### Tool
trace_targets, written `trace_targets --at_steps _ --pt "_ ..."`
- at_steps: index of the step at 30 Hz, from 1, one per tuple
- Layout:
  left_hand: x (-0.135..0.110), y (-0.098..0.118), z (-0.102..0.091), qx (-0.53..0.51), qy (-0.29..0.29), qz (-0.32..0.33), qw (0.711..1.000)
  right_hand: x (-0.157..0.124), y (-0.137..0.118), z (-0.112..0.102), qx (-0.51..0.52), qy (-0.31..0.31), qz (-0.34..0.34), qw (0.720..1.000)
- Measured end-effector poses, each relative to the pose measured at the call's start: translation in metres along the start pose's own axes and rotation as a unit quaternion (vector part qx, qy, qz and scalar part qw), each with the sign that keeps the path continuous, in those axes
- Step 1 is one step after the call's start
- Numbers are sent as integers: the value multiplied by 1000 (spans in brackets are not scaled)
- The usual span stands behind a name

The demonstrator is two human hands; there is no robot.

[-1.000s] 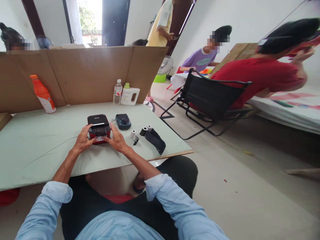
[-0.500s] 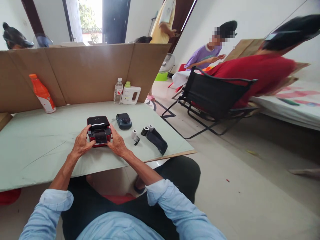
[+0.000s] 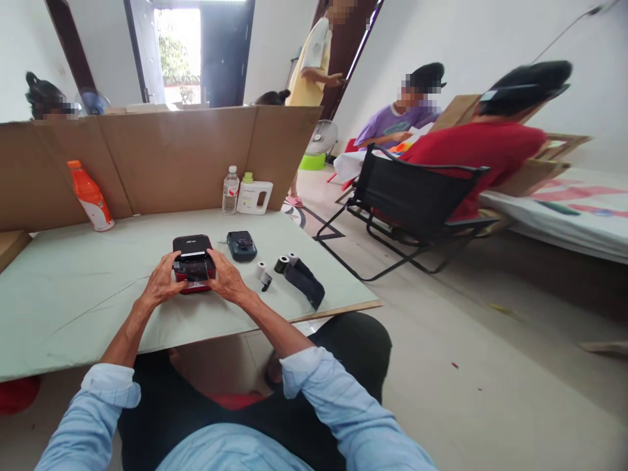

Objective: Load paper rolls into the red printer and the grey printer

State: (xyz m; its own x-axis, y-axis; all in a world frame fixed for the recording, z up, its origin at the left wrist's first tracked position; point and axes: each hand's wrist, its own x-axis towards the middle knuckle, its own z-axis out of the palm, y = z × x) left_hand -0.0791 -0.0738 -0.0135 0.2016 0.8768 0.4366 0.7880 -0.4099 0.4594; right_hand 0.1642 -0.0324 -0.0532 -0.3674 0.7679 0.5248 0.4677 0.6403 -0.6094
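A small red-and-black portable printer (image 3: 194,244) lies on the table in front of me, with a dark glossy strip or window across its nearer half. My left hand (image 3: 164,278) grips its left side, thumb at the near left corner. On the right side my right hand (image 3: 226,275) holds it, fingertips on the upper right edge and thumb near the front. Right of it sits a dark blue-black printer-like device (image 3: 241,246). Closer to my right forearm are a small white paper roll (image 3: 261,269) and a black roll (image 3: 282,264) beside a dark unrolled strip (image 3: 305,285).
A cardboard screen (image 3: 181,157) stands along the table's back. Before it are an orange bottle (image 3: 91,196), a clear water bottle (image 3: 230,191) and a white jug (image 3: 255,196). A black folding chair (image 3: 417,190) with a person in red is at the right; other people are farther back.
My right hand's fingers have shifted from the printer's right side onto its upper right edge. The printer stays between both hands. The camera view has tilted slightly, so the scene sits lower.
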Motion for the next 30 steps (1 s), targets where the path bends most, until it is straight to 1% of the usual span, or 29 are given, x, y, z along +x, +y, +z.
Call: trace_targets --at_steps 4,8,19,26,30 --pt "-2 -6 4 5 10 14 1000 -3 3 0 0 -7 -1 1000" --pt "-3 -6 6 9 22 16 1000 -4 1 -2 -12 -11 6 1000" --pt "1 -6 6 12 9 -1 1000 1 2 -3 -58 -17 11 998" --pt "-6 1 13 -4 23 -2 1000 -2 -6 -4 -30 -20 17 999" --pt "-4 4 10 5 40 -11 999 -3 -8 -4 -19 -17 17 1000"
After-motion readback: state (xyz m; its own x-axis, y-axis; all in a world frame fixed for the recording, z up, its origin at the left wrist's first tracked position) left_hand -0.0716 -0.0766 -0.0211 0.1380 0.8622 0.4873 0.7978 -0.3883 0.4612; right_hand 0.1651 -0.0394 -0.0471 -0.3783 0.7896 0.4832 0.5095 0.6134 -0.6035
